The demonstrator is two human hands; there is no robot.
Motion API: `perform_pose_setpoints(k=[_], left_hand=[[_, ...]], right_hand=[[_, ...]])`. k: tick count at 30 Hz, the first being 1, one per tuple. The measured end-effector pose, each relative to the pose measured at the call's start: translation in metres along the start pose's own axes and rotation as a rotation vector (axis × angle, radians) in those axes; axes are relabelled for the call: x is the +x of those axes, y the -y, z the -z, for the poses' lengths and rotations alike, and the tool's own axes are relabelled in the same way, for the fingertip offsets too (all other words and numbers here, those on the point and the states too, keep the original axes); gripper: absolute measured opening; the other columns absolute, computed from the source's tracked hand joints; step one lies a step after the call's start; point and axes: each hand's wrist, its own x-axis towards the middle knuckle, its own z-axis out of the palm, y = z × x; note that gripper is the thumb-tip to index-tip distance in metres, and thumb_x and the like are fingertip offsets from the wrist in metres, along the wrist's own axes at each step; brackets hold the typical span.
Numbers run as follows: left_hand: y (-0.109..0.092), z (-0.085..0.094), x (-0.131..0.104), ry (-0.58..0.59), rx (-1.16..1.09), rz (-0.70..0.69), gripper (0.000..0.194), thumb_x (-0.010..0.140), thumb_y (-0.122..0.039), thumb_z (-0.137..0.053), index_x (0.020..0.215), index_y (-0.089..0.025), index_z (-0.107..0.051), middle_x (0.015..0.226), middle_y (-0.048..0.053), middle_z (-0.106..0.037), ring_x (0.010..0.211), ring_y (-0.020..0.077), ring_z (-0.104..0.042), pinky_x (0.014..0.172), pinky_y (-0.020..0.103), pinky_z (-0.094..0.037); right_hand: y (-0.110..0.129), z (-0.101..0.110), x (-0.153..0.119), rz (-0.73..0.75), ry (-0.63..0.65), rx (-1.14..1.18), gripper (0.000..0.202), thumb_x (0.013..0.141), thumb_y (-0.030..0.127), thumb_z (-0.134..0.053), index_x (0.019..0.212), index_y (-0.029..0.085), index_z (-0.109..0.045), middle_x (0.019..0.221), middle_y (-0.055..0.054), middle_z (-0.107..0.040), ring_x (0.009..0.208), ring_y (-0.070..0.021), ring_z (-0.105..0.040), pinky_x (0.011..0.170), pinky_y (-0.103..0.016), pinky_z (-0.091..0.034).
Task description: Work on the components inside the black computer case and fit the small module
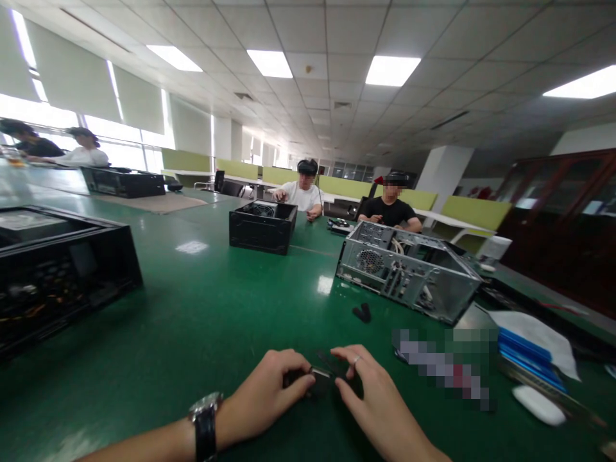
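My left hand [272, 391], with a watch on its wrist, is closed in a pinch low in the middle of the head view. Thumb and forefinger hold a small thin metal piece [321, 372], its pale edge pointing right; its kind is too small to tell. Just to the right, my right hand [368, 385] wears a ring and is open, thumb and fingers apart around the piece's free end. Dark, blurred bits show between the two hands, and I cannot make out whether the right fingertips touch them.
Ahead on the green table [192, 308] stand a silver open computer case [409, 269] and a black case [262, 234]. Another black case [67, 269] sits left. A small black object [362, 312], a blue item [527, 356] and a white mouse-like object [538, 404] lie right. Co-workers sit opposite.
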Motion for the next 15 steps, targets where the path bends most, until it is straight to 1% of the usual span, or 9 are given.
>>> perform_pose_setpoints(k=[2, 5, 8, 10, 12, 13, 14, 15], left_hand=[[0.001, 0.000, 0.001, 0.022, -0.017, 0.040, 0.027, 0.099, -0.030, -0.056, 0.081, -0.016, -0.071, 0.078, -0.001, -0.069, 0.073, 0.0122, -0.060, 0.069, 0.021, -0.042], [0.004, -0.002, 0.002, 0.038, 0.084, 0.069, 0.025, 0.098, -0.029, -0.058, 0.082, -0.018, -0.072, 0.078, -0.001, -0.069, 0.071, 0.0117, -0.060, 0.066, 0.021, -0.043], [0.007, -0.006, -0.001, 0.022, 0.216, 0.052, 0.021, 0.097, -0.028, -0.060, 0.083, -0.018, -0.071, 0.081, 0.000, -0.067, 0.078, 0.0138, -0.060, 0.069, 0.022, -0.044], [0.007, -0.006, 0.000, 0.032, 0.296, 0.019, 0.021, 0.097, -0.029, -0.061, 0.082, -0.017, -0.070, 0.081, 0.001, -0.067, 0.084, 0.0157, -0.060, 0.073, 0.024, -0.045], [0.006, 0.002, 0.008, 0.087, 0.376, -0.041, 0.019, 0.093, -0.035, -0.068, 0.083, -0.020, -0.071, 0.083, 0.000, -0.068, 0.090, 0.0164, -0.060, 0.079, 0.024, -0.047], [0.005, 0.011, 0.018, 0.116, 0.413, -0.072, 0.017, 0.089, -0.039, -0.073, 0.086, -0.022, -0.072, 0.086, -0.001, -0.069, 0.092, 0.0165, -0.061, 0.082, 0.024, -0.047], [0.003, 0.022, 0.031, 0.128, 0.453, -0.098, 0.020, 0.086, -0.043, -0.076, 0.093, -0.024, -0.073, 0.092, -0.001, -0.070, 0.095, 0.0169, -0.061, 0.086, 0.025, -0.047], [0.002, 0.037, 0.049, 0.113, 0.504, -0.114, 0.025, 0.086, -0.045, -0.075, 0.101, -0.026, -0.073, 0.100, 0.000, -0.070, 0.100, 0.0179, -0.061, 0.090, 0.027, -0.047]], right_hand=[[0.010, -0.005, -0.004, 0.018, 0.028, 0.075, 0.035, 0.090, 0.015, -0.055, 0.124, 0.021, -0.064, 0.111, -0.005, -0.066, 0.098, -0.0192, -0.062, 0.092, -0.032, -0.048], [0.015, -0.012, -0.007, 0.073, 0.065, 0.075, 0.032, 0.092, 0.017, -0.057, 0.122, 0.023, -0.066, 0.114, -0.005, -0.066, 0.106, -0.0227, -0.059, 0.098, -0.037, -0.044], [0.017, -0.018, -0.009, 0.144, 0.079, 0.034, 0.035, 0.092, 0.014, -0.055, 0.123, 0.026, -0.066, 0.118, -0.005, -0.065, 0.112, -0.0241, -0.055, 0.101, -0.039, -0.040], [0.019, -0.021, -0.009, 0.136, 0.067, 0.037, 0.036, 0.088, 0.014, -0.059, 0.122, 0.026, -0.065, 0.118, -0.004, -0.065, 0.112, -0.0251, -0.055, 0.099, -0.040, -0.039], [0.021, -0.023, -0.008, 0.071, 0.051, 0.059, 0.026, 0.086, 0.020, -0.064, 0.111, 0.024, -0.068, 0.109, -0.004, -0.069, 0.104, -0.0259, -0.059, 0.092, -0.040, -0.040], [0.021, -0.023, -0.007, 0.027, 0.046, 0.082, 0.017, 0.086, 0.023, -0.065, 0.103, 0.024, -0.070, 0.102, -0.003, -0.071, 0.098, -0.0256, -0.061, 0.089, -0.039, -0.040], [0.021, -0.023, -0.006, -0.016, 0.047, 0.116, 0.010, 0.087, 0.026, -0.064, 0.095, 0.024, -0.071, 0.094, -0.002, -0.072, 0.092, -0.0250, -0.062, 0.086, -0.039, -0.040], [0.019, -0.023, -0.005, -0.053, 0.050, 0.161, 0.010, 0.089, 0.029, -0.063, 0.088, 0.024, -0.071, 0.088, -0.001, -0.072, 0.088, -0.0242, -0.063, 0.084, -0.038, -0.040]])
